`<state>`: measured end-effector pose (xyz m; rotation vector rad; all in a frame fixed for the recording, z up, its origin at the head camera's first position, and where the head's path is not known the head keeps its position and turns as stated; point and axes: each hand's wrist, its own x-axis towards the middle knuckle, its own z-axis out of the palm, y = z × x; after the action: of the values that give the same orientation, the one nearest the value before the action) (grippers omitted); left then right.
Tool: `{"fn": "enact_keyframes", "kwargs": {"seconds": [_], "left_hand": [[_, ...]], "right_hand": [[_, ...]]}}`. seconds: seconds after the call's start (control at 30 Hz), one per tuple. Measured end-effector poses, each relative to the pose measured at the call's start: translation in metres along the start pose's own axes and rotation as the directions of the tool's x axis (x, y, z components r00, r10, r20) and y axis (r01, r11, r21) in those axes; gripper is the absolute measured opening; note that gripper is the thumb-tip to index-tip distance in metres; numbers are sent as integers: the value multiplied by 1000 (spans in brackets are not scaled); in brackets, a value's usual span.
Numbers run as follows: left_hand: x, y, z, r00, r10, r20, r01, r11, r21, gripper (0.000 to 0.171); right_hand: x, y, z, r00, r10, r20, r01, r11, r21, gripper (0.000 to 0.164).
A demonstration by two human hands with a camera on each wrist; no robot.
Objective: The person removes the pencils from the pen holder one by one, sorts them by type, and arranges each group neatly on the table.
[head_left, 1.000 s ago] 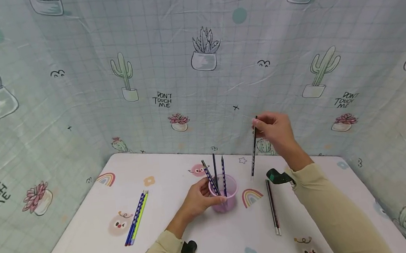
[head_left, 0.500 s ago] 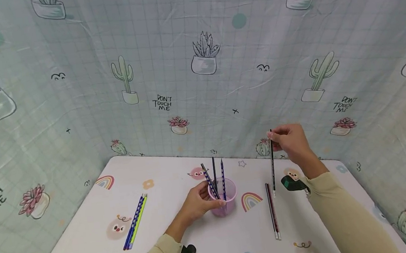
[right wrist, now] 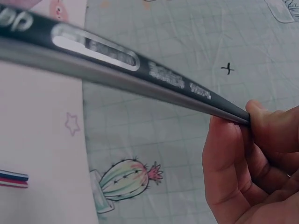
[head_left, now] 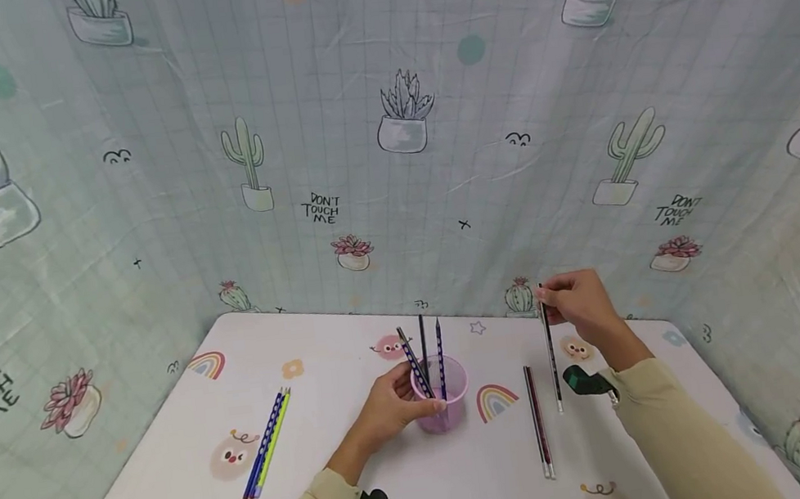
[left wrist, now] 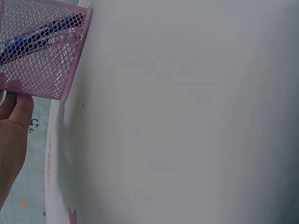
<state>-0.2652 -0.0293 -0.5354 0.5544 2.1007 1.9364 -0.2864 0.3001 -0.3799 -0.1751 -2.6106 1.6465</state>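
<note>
A pink mesh pencil cup (head_left: 443, 417) stands on the table with several pencils (head_left: 440, 352) upright or leaning in it. My left hand (head_left: 387, 407) grips the cup from its left side; the left wrist view shows the fingers on the mesh (left wrist: 42, 70). My right hand (head_left: 582, 307) pinches a dark pencil (head_left: 551, 356) near its upper end, between thumb and fingers. That pencil hangs nearly vertical, white-tipped end down, close to the tabletop; whether it touches cannot be told. Just left of it lie two dark pencils (head_left: 538, 423), side by side.
On the left of the table (head_left: 166, 474) lies a group of blue and yellow-green pencils (head_left: 267, 446). A cactus-print cloth (head_left: 361, 163) hangs behind the table and on both sides. Dark wrist devices show at both sleeves.
My right hand has moved right and down with the dark pencil, from near the cup to beside the two lying pencils. My left hand still grips the cup.
</note>
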Motion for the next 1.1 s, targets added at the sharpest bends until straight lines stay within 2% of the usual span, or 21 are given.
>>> {"fn": "enact_keyframes", "kwargs": {"seconds": [0.1, 0.33, 0.83, 1.1], "left_hand": [[0, -1, 0, 1000, 12, 3, -12, 1000, -25, 79], [1, 1, -1, 1000, 30, 10, -30, 999, -22, 81], [0, -1, 0, 1000, 12, 0, -12, 1000, -12, 76], [1, 0, 0, 1000, 14, 6, -14, 1000, -21, 75]], "right_hand": [[0, 7, 2, 1000, 15, -3, -15, 1000, -6, 29], [2, 23, 6, 999, 47, 2, -47, 999, -21, 27], [1, 53, 10, 990, 140, 28, -141, 990, 12, 29], [1, 76, 13, 986, 167, 19, -166, 986, -17, 29]]}}
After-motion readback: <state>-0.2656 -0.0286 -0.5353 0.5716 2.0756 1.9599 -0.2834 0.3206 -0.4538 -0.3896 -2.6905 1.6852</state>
